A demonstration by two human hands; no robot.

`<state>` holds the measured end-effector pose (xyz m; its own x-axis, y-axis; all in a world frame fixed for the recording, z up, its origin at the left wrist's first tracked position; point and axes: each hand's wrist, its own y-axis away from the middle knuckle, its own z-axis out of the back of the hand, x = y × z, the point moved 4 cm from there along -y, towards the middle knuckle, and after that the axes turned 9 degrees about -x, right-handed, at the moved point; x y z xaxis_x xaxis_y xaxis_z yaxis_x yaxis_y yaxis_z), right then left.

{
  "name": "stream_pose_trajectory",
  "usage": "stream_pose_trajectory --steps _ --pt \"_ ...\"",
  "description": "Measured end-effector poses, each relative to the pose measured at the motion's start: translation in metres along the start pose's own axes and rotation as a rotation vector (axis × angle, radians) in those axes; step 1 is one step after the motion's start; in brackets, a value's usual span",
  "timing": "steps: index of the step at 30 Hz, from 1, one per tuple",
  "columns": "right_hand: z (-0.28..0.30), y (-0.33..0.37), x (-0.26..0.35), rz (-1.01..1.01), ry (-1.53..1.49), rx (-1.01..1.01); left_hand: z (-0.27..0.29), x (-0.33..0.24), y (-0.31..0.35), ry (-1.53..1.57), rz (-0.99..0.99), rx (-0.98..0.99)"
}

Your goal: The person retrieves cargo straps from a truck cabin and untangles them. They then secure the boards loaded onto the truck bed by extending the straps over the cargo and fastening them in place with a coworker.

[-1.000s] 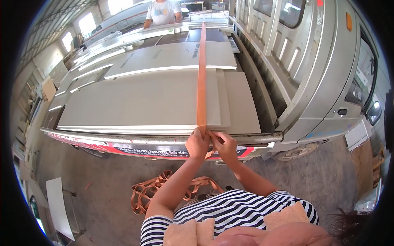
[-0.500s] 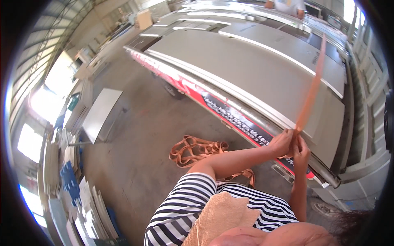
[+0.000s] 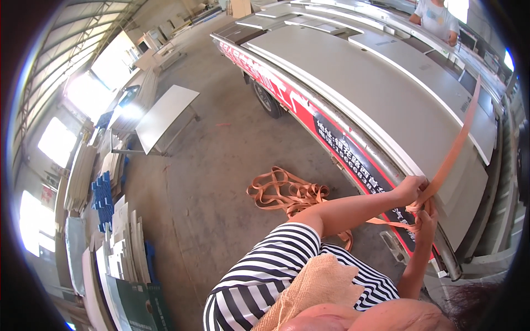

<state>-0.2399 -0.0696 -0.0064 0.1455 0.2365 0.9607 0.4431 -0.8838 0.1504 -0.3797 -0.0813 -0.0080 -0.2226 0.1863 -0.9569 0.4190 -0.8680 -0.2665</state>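
My left hand [image 3: 412, 189] is closed on an orange webbing strap [image 3: 457, 146] at the truck bed's side rail [image 3: 381, 168]. Just below it, my right hand [image 3: 425, 223] has its fingers curled around the same strap, which is bunched and looped between the two hands. From there the strap runs up across the stacked grey panels [image 3: 353, 83] to the far side. A loose tail passes left from my right hand, and a tangled heap of orange strap [image 3: 276, 190] lies on the floor. My hands partly hide how the strap goes around the rail.
Across the load stands another person [image 3: 436, 22]. Left of the truck are a wheel [image 3: 266, 99], a pale-topped table [image 3: 168, 117] and several boards [image 3: 130, 237] leaning along the wall. A red and black sign covers the truck's side.
My view has turned, so the truck and hands sit further right. The strap, blurred before, is now sharp, and its loop and loose tail show between and beside my hands.
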Motion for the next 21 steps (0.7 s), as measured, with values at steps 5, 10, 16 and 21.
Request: stream_pose_trajectory --steps 5,10,16,21 --pt "0.001 -0.004 -0.007 0.043 0.001 -0.038 0.001 0.015 -0.002 -0.158 -0.186 0.125" --pt "0.013 0.002 -0.011 0.324 0.379 -0.170 0.000 0.014 0.004 -0.192 -0.246 0.045" --pt "0.020 0.005 -0.015 0.600 0.872 -0.549 0.000 0.020 0.017 -0.434 -0.151 -0.003" --pt "0.018 -0.021 -0.009 0.331 0.369 -0.262 0.011 0.017 0.013 -0.297 0.175 -0.015"
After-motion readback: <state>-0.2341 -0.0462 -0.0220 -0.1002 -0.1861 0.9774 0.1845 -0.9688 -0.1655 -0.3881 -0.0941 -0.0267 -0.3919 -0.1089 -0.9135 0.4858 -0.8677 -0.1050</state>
